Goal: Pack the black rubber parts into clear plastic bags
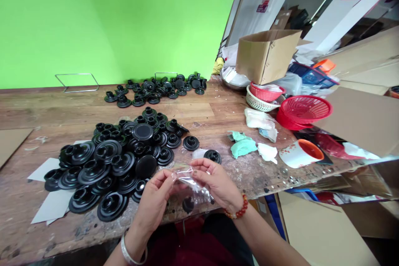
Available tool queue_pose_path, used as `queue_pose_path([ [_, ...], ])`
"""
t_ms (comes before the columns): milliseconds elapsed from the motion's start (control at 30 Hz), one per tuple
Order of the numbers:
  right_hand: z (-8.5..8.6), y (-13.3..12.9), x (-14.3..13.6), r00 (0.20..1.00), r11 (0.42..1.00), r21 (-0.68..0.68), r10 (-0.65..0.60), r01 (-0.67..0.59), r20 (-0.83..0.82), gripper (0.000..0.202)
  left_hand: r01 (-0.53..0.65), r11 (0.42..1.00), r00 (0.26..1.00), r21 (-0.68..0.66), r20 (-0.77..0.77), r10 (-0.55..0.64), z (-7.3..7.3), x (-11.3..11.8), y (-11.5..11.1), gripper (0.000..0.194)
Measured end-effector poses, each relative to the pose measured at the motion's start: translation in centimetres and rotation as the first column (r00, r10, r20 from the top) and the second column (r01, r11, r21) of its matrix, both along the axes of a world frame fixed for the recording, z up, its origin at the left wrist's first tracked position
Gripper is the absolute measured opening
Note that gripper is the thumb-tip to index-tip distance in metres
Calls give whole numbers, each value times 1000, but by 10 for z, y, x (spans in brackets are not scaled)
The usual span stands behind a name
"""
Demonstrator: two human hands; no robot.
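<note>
A clear plastic bag is stretched between my two hands, over the front edge of the table. My left hand pinches its left side between thumb and fingers. On the other side my right hand grips the bag with fingers closed. Just beyond the right hand lies a single round black plastic part with a raised hub. To the left of my left hand spreads a large pile of similar black parts. One more black part lies flat beside that pile.
More black parts line the back of the table by the green panel. Rightward are green and white cloth scraps, an orange-lined white container, red baskets and a cardboard box. White sheets stick out under the pile.
</note>
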State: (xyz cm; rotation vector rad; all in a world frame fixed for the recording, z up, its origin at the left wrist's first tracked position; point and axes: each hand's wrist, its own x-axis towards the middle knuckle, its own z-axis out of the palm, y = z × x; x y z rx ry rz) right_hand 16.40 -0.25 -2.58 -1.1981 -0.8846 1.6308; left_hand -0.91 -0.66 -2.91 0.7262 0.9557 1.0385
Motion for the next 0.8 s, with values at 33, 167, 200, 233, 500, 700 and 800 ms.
queue_pose_path([
  [33, -1, -1, -1, 997, 997, 70, -25, 20, 75, 35, -3, 1000, 999, -30, 47, 5, 1, 0, 0, 24],
  [167, -4, -4, -7, 925, 946, 326, -120, -5, 362, 17, -4, 991, 986, -134, 163, 26, -2, -1, 2, 23],
  [200, -4, -5, -8, 919, 943, 332, -113, -21, 378, 16, -7, 988, 984, -151, 175, 34, -4, -2, 2, 23],
  [233, -5, -6, -9, 921, 947, 319, -91, -38, 378, 15, -15, 986, 982, -165, 181, 46, -5, -2, 3, 22],
  [500, 18, -11, 1, 795, 868, 347, 86, -356, 600, 10, 71, 994, 995, -78, 73, -65, 3, -20, 5, 35],
  [700, 15, -5, 8, 958, 977, 131, 129, -167, 256, 36, 223, 975, 938, 7, -273, -212, 7, -11, -2, 27],
  [800, 9, -3, 5, 993, 999, 32, 30, -34, 112, 46, 92, 995, 937, 29, -341, -76, 7, -6, -1, 30],
])
